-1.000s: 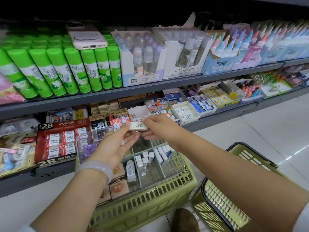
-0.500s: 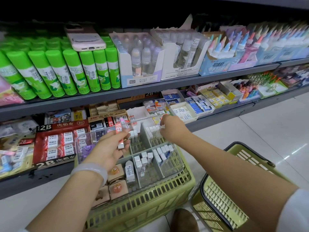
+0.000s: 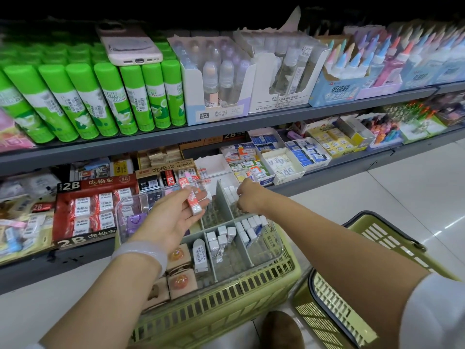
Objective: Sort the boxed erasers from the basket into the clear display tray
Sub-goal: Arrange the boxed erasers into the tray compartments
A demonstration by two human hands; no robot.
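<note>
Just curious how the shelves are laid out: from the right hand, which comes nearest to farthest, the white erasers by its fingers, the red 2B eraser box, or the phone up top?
1. White erasers: in the tray's far compartment, right at the right hand.
2. Red 2B eraser box: lower shelf, to the left.
3. Phone: lying atop the green glue sticks, upper shelf.
</note>
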